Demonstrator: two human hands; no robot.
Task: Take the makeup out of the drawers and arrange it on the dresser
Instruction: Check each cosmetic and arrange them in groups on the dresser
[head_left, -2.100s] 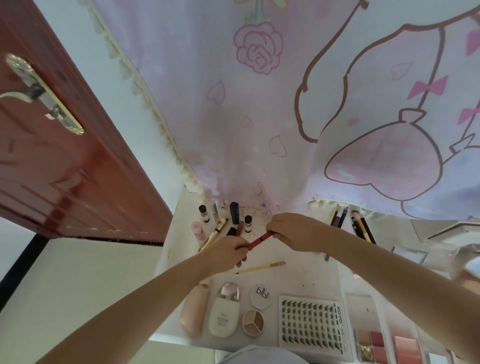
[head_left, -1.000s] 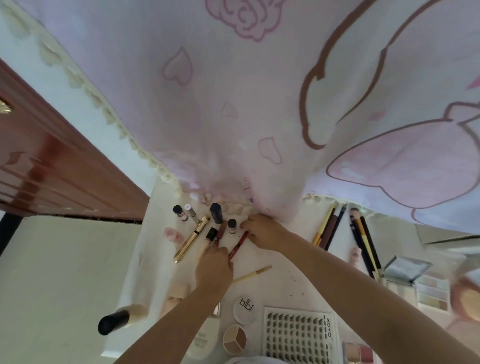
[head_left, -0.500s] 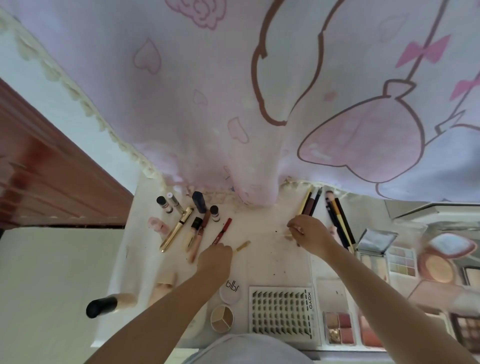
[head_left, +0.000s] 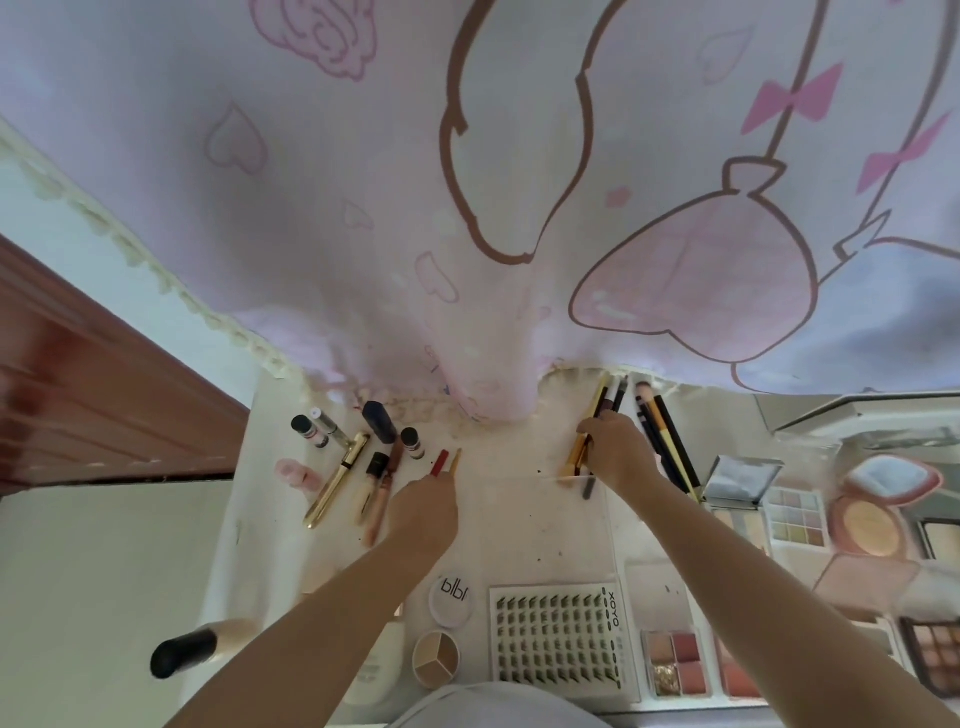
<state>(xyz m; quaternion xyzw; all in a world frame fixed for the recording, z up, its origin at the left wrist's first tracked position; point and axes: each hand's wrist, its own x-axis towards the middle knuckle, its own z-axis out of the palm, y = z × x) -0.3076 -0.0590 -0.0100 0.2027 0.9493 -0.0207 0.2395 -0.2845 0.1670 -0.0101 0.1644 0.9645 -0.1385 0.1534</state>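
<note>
Left hand (head_left: 423, 512) gripping red and yellow pencils (head_left: 448, 461); right hand (head_left: 615, 449) gripping gold brush (head_left: 577, 449).

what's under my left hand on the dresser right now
A red pencil and a thin yellow one stick out beyond the left hand. Their lower ends are covered, so the grip cannot be seen.

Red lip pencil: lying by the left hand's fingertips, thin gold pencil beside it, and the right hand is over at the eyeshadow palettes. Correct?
Not quite. The head view shows the right hand at the upright pencils and brushes near the curtain, not the eyeshadow palettes. The red lip pencil and gold pencil do lie by the left hand.
</note>
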